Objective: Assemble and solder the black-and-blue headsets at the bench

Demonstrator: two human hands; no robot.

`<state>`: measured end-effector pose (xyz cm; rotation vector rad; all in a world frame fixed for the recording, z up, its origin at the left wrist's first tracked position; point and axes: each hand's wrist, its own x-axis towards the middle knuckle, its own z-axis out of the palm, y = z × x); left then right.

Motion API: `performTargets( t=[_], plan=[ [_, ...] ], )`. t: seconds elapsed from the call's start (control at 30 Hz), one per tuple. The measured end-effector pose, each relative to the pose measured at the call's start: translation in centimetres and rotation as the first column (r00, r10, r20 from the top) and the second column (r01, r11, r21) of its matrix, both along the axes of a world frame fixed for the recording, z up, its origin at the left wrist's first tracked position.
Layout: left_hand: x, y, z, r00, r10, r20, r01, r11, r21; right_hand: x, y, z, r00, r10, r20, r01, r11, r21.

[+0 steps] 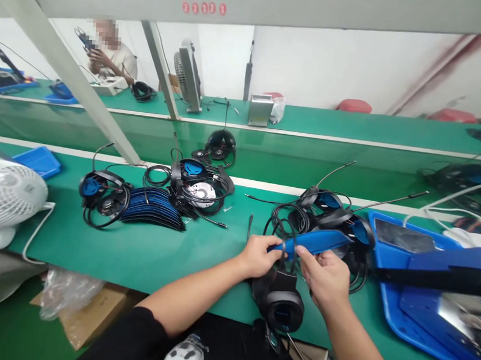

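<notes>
The blue tray (382, 303) sits at the right end, probably so that what it carries stays within arm's reach without crowding the work. Two headsets (322, 206) lie tangled in their cables just behind the hands, and the headset being handled (284, 311) is at the near edge between the forearms, likely drawn close for a better view. Well to the left, dark blue strips (152, 205) are fanned in an overlapping row, perhaps to make each easy to lift. The blue strip (318, 242) is above that near headset, crossing its thin band wires (whether it runs between them, I cannot tell). The left hand (260, 256) pinches the strip's left end between thumb and finger; the right hand (327, 276) grips its lower edge around the middle, a hold that seems meant to steady it. Around all this, a white wall (319, 66) backs the room, a green tabletop (212, 264) spans the view, a co-worker (123, 61) handles something dark at the far bench (316, 122), and a white fan (11, 203) stands at left.
</notes>
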<state>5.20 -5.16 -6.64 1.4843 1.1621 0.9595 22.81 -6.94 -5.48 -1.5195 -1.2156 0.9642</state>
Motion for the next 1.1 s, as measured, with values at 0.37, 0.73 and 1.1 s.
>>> performTargets(
  t=[0.37, 0.73, 1.1],
  plan=[
    [-0.6, 0.6, -0.7, 0.999, -0.032, -0.027, 0.032, 0.999, -0.008, -1.1, 0.1, -1.6, 0.982, 0.045, -0.184, -0.073, 0.987, -0.145],
    [-0.7, 0.5, -1.1, 0.999, -0.039, -0.034, 0.041, 0.996, 0.079, -1.8, 0.0, -1.8, 0.933, 0.045, -0.356, -0.108, 0.981, -0.159],
    [-1.2, 0.2, -0.6, 0.967, -0.138, -0.212, 0.167, 0.978, 0.126, -1.9, -0.1, -1.5, 0.918, 0.013, -0.396, -0.102, 0.973, -0.205]
  ],
)
